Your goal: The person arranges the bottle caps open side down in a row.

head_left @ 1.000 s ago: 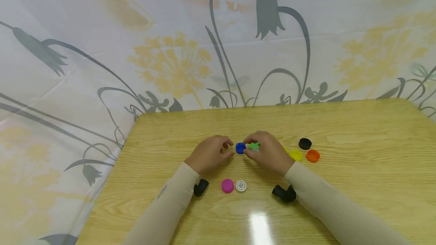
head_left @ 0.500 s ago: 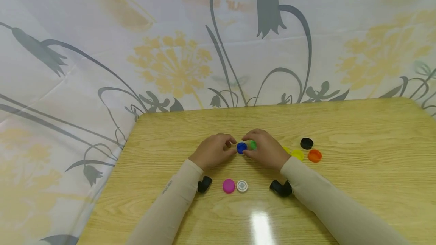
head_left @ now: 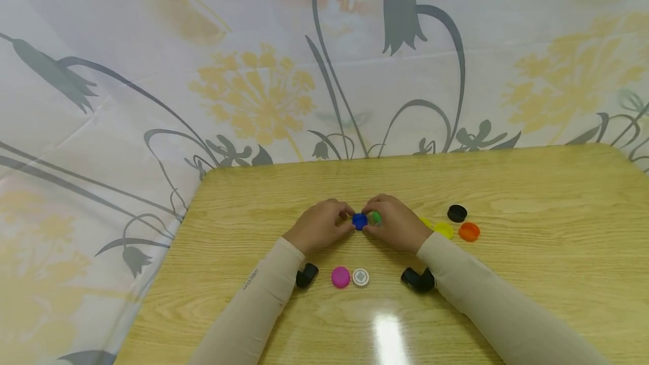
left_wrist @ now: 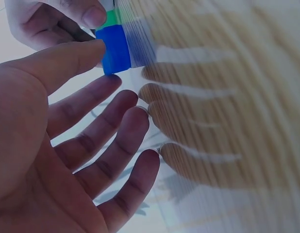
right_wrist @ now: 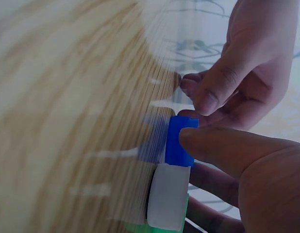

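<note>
Though shallow, vivid blue cap (head_left: pixel 360 222).

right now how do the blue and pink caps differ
The blue cap is hollow side up; the pink cap shows a smooth face. The blue cap sits between the left hand and right hand; the pink cap lies apart from both. Both caps are round.
</note>
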{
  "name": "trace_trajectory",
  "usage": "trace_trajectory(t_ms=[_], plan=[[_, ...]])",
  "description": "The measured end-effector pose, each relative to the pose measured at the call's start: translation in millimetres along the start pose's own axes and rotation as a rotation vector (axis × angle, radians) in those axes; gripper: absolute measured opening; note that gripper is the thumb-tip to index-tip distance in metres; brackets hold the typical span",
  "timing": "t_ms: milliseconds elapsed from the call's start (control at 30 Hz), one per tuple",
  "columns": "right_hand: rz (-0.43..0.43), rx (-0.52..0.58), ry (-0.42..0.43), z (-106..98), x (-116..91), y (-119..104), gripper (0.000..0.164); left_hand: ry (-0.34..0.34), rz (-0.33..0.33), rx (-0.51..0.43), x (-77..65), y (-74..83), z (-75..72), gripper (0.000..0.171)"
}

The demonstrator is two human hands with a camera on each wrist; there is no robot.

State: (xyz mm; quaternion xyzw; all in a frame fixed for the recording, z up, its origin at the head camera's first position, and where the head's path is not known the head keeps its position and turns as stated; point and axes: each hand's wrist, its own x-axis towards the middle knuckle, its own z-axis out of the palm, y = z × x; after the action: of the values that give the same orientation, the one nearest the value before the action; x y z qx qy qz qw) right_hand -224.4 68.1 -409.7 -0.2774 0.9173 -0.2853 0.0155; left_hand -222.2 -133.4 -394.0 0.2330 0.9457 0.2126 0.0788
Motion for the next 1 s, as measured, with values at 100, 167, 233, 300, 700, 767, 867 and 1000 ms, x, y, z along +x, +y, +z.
trace_trajectory(t_ms=[100, 167, 233, 300, 700, 767, 867, 1000], plan=[[-0.004, 0.009, -0.010, 0.0, -0.1, -0.1, 0.025, -0.003, -0.004, 0.003, -0.2, 0.7, 0.6, 0.029], [-0.002, 0.017, -0.012, 0.0, -0.3, -0.5, 0.024, -0.003, -0.005, 0.002, -0.2, 0.9, 0.6, 0.028], [-0.002, 0.024, -0.014, 0.1, -0.5, -0.7, 0.023, -0.006, -0.008, -0.004, -0.3, 0.8, 0.7, 0.028], [-0.001, 0.029, -0.019, 0.4, -0.5, -0.9, 0.021, -0.012, -0.011, -0.015, -0.3, 0.4, 0.8, 0.028], [-0.004, 0.036, 0.008, -1.3, -3.0, -3.6, 0.025, -0.016, -0.019, -0.116, -2.0, -3.5, -1.0, 0.027], [-0.001, 0.029, 0.014, -1.6, -3.9, -4.1, 0.028, -0.017, -0.021, -0.131, -2.6, -4.1, -1.9, 0.027], [-0.007, 0.018, 0.038, -1.2, -5.0, -4.8, 0.031, -0.012, -0.019, -0.161, -3.8, -4.7, -3.6, 0.027], [-0.020, 0.019, 0.084, -0.9, -4.9, -6.3, 0.031, 0.005, -0.013, -0.210, -4.1, -5.1, -5.8, 0.026]])
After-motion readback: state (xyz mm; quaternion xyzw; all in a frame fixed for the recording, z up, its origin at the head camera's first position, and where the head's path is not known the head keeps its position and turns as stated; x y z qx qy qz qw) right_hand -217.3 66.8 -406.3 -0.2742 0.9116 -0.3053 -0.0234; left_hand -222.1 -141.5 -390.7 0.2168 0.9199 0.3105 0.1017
